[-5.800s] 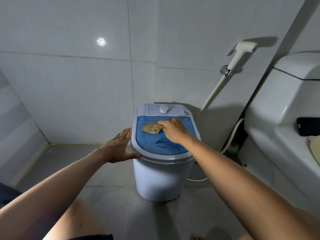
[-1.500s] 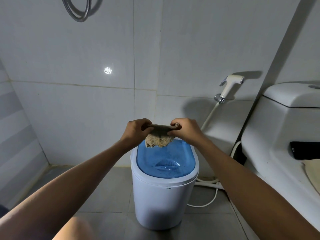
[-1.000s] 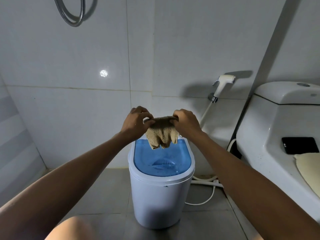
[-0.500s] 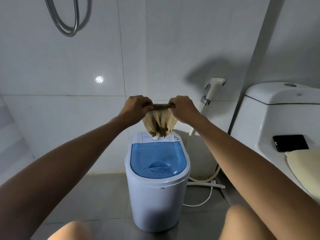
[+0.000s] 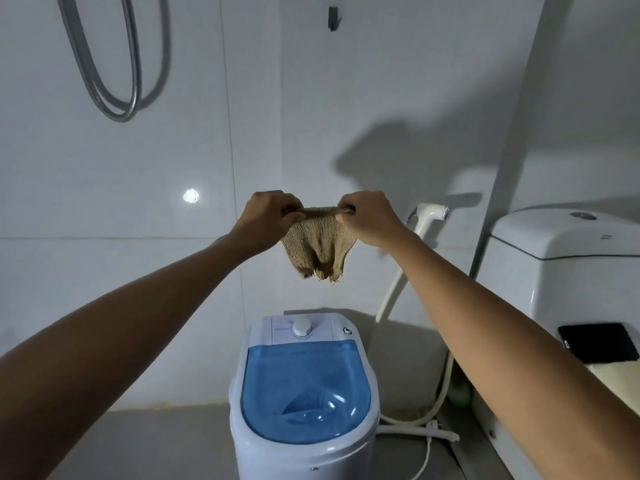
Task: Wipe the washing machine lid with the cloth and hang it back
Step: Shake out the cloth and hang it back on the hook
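A small tan knitted cloth (image 5: 320, 249) hangs in the air, stretched by its top edge between both hands. My left hand (image 5: 268, 218) grips its left corner and my right hand (image 5: 369, 218) grips its right corner. Both are raised well above the small white washing machine (image 5: 301, 452), whose blue see-through lid (image 5: 306, 393) lies closed below. A dark wall hook (image 5: 333, 18) sits high on the tiled wall, above and slightly right of the cloth.
A metal shower hose (image 5: 114, 67) loops on the wall at upper left. A white bidet sprayer (image 5: 431, 216) and its hose hang right of the machine. A white toilet (image 5: 568, 271) stands at right with a black phone (image 5: 597, 346) on it.
Both hands have lifted the cloth off the lid and raised it higher, spreading it out. The view has tilted up, bringing the wall hook into sight.
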